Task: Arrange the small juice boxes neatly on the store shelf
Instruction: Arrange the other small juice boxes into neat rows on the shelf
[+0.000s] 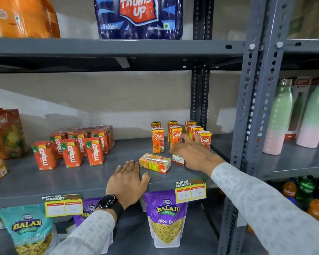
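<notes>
- The shelf (81, 177) is the middle tier of a grey steel rack, and its right end serves as the sorting ground: standing stock to the rear, bare metal in front.
- The Maaza cartons (72, 151) stand in a tidy block well to the left, apart from the work, so they look like finished stock.
- The left hand (128, 181) lies flat and released on the shelf's front edge, holding nothing; I judge it a brace for the reach.
- The right hand (190, 153) stretches over toward the back, fingers spread and empty, just touching the upright Real boxes (157, 140), which stand in short rows running front to back, labels forward.
- One fallen juice box (155, 163) lies on its side ahead of the rows.
- A second toppled box (178, 160) sits half hidden under the right hand; both probably await standing up.
</notes>
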The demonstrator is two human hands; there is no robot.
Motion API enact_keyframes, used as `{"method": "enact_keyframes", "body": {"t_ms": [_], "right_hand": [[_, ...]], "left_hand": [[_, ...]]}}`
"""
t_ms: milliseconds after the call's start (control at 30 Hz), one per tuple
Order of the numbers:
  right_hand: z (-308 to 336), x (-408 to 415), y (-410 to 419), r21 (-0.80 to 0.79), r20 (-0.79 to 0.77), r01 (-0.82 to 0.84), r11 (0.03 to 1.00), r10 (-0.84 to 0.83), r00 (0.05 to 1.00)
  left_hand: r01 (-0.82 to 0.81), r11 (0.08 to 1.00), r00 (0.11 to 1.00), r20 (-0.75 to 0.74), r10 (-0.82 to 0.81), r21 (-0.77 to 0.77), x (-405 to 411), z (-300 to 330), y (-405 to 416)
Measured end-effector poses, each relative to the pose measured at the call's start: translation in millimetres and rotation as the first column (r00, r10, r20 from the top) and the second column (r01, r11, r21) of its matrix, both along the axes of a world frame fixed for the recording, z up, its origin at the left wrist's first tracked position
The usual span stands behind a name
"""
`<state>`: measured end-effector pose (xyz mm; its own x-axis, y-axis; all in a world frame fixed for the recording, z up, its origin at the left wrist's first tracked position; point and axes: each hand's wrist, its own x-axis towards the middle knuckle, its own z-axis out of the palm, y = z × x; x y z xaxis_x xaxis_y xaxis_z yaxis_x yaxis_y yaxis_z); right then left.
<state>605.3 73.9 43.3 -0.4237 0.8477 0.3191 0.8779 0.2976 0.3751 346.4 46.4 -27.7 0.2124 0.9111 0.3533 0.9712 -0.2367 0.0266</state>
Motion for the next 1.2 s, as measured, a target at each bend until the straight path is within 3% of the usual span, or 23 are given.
{"method": "enact_keyframes", "body": {"t_ms": [100, 233, 367, 467, 533, 1033, 1200], "right_hand": [[5.1, -1.9, 0.6, -0.056, -0.085, 0.037, 0.998, -0.041, 0.996], [12.3, -3.3, 4.5, 0.059, -0.369, 0.09, 0.994, -0.062, 0.927], [3.0, -22.1, 9.4, 0.073, -0.779, 0.211, 0.975, -0.076, 0.622], [-19.3, -34.1, 12.1, 0.081, -0.896, 0.31, 0.947, -0.067, 0.44], [-31.4, -38.7, 12.2, 0.095, -0.929, 0.352, 0.931, -0.044, 0.367], [-35.4, -42.6, 14.4, 0.169, -0.91, 0.316, 0.933, 0.024, 0.415], [-38.2, -39.6, 14.3, 0.142, -0.93, 0.264, 0.954, 0.037, 0.366]], "left_hand": [[0.003, 1.0, 1.0, 0.008, -0.003, 0.0, -0.1, 0.5, -0.6], [-0.005, 1.0, 1.0, 0.027, 0.004, 0.023, 1.0, 0.3, -1.5], [0.001, 1.0, 0.999, 0.032, -0.002, 0.031, 0.5, 0.4, -1.9], [0.002, 1.0, 1.0, 0.024, -0.003, 0.03, -1.0, -0.5, -0.9], [0.002, 0.999, 1.0, 0.027, -0.003, 0.033, -0.8, -0.8, -0.3], [0.007, 1.0, 1.0, 0.011, -0.007, 0.014, -0.6, 0.5, -1.2], [0.004, 1.0, 1.0, 0.004, -0.004, 0.015, -1.0, -0.4, -0.2]]}}
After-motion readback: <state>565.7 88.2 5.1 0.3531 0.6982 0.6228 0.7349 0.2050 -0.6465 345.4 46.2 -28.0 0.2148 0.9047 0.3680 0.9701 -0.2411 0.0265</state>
